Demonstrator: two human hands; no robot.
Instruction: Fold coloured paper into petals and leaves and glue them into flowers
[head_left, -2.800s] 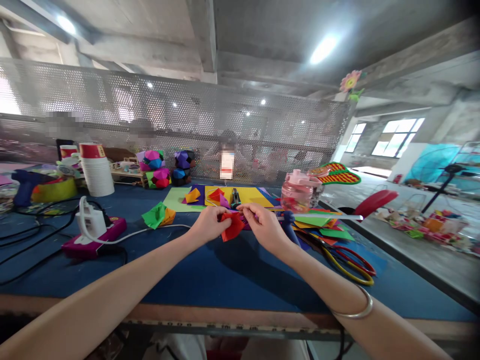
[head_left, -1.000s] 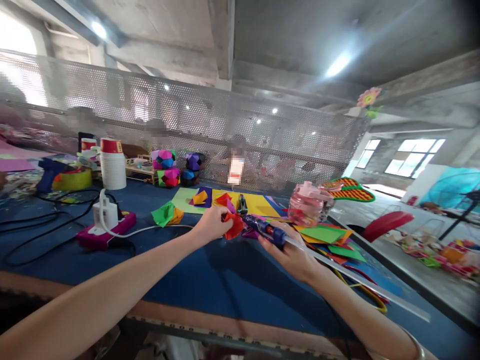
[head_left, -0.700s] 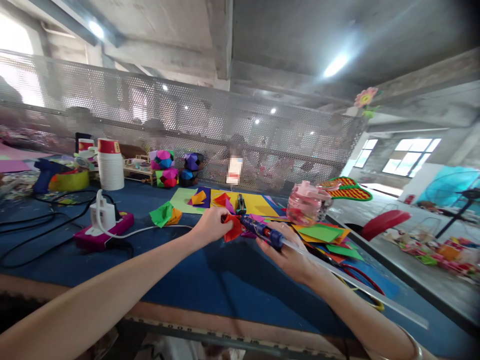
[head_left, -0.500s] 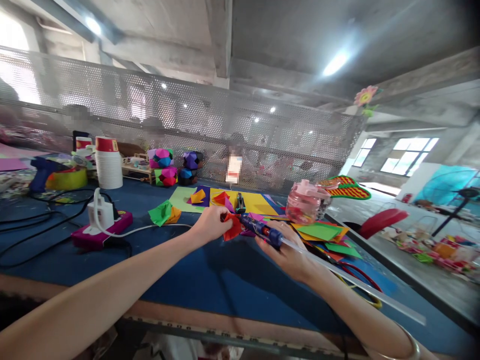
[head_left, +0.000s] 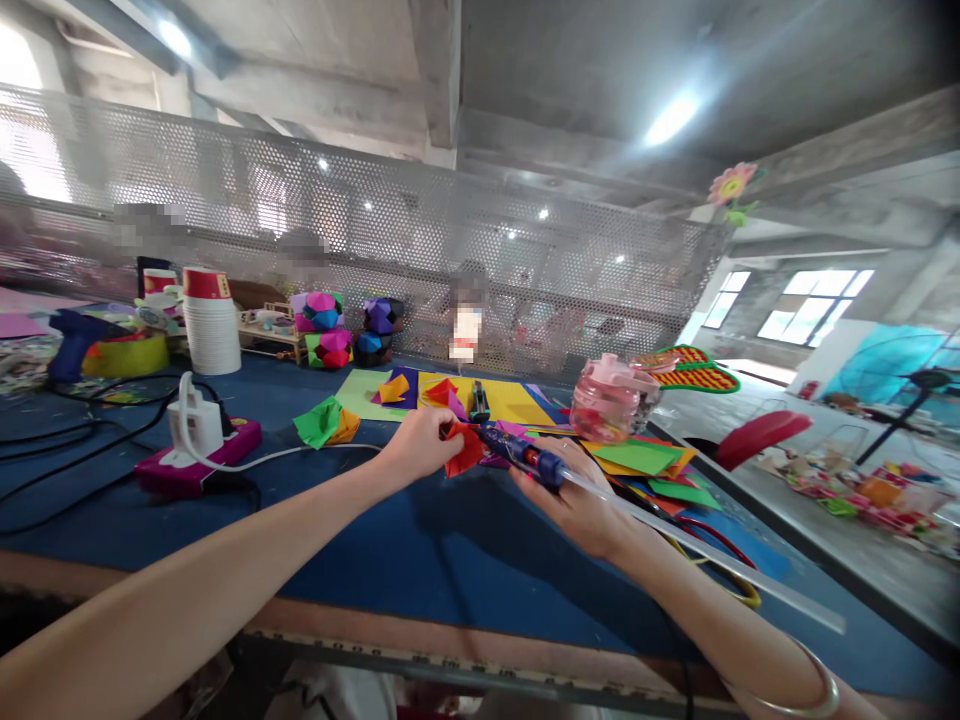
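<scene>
Near the middle of the table, my left hand (head_left: pixel 421 440) pinches a folded red paper piece (head_left: pixel 463 450). My right hand (head_left: pixel 574 505) is wrapped round a dark blue hot glue gun (head_left: pixel 525 457), and a long clear glue stick (head_left: pixel 712 545) sticks out of its back end toward me. The gun's nozzle points left and is close to the red paper; I cannot tell whether they touch. Behind my hands are a small folded orange piece (head_left: pixel 394 389) and a box cutter (head_left: pixel 478 402) on coloured sheets. A green and orange folded piece (head_left: pixel 326 423) lies left of my left hand.
On the left stand a purple power strip (head_left: pixel 199 460) with a white plug and cables, and stacked paper cups (head_left: pixel 211 325). Paper balls (head_left: pixel 322 312) sit at the back. To the right are a pink clear jar (head_left: pixel 604 398), coloured paper sheets (head_left: pixel 637 458) and red-handled scissors (head_left: pixel 720 540).
The view has shifted very slightly. Both hands, the red paper and the glue gun keep nearly the same positions.
</scene>
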